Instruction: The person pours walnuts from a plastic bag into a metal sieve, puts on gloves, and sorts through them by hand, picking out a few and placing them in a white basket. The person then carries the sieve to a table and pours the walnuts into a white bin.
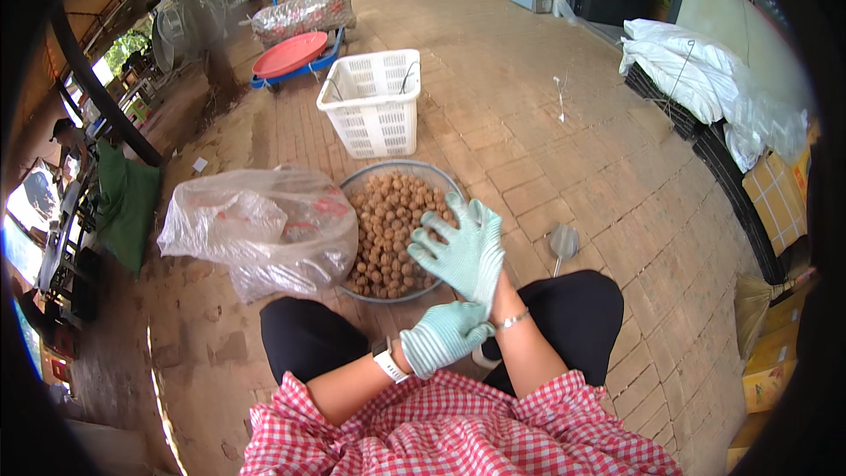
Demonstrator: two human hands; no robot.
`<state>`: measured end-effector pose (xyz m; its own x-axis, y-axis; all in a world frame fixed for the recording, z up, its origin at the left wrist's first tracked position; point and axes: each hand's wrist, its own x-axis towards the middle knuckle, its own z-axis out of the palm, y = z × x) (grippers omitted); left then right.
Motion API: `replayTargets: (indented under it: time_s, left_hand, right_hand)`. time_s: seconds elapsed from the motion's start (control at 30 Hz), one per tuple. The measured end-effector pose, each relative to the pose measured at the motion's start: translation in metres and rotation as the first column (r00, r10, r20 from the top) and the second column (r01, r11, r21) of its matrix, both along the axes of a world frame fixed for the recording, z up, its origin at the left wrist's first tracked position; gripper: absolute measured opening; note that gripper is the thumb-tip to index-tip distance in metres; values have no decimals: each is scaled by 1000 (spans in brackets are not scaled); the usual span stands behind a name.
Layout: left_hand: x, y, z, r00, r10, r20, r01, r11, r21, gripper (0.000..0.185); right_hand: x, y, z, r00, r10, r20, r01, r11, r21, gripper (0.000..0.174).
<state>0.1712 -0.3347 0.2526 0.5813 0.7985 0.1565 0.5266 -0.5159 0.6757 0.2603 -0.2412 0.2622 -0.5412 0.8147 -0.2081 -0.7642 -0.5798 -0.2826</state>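
Observation:
Both my hands wear pale green ribbed work gloves. My left hand (449,336) grips the cuff of the right glove (488,284) at the wrist. Fingers spread, my right hand (461,244) is held over the right side of a round basin (399,299) and has nothing in it. Walnuts in their shells (386,238) fill much of that basin, partly covered by my right fingers. A clear plastic bag (264,228) with red marks lies against the basin's left side, overlapping its rim.
Beyond the basin stands a white plastic basket (373,119). A blue cart (340,46) behind it carries a red round tray (291,55) and a filled sack (307,10). A metal scoop (564,241) lies at right on the brick floor. White sacks (687,73) and cartons (776,201) line the right wall.

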Motion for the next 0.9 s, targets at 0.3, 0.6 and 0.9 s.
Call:
replayTargets:
  time_s: [0.3, 0.6, 0.9]
  left_hand:
    - [-83, 76, -15, 812, -233, -535, 136, 967, -214, 25]
    - [-286, 170, -154, 387, 328, -862, -280, 932, 229, 83]
    - [-373, 149, -254, 532, 478, -699, -464, 855, 232, 11]
  right_hand:
    - [-29, 74, -130, 552, -105, 827, 23, 994, 111, 32]
    - [18, 75, -362, -94, 362, 928, -85, 925, -369, 48]
    - [-37, 120, -362, 73, 558, 827, 305, 777, -551, 63]
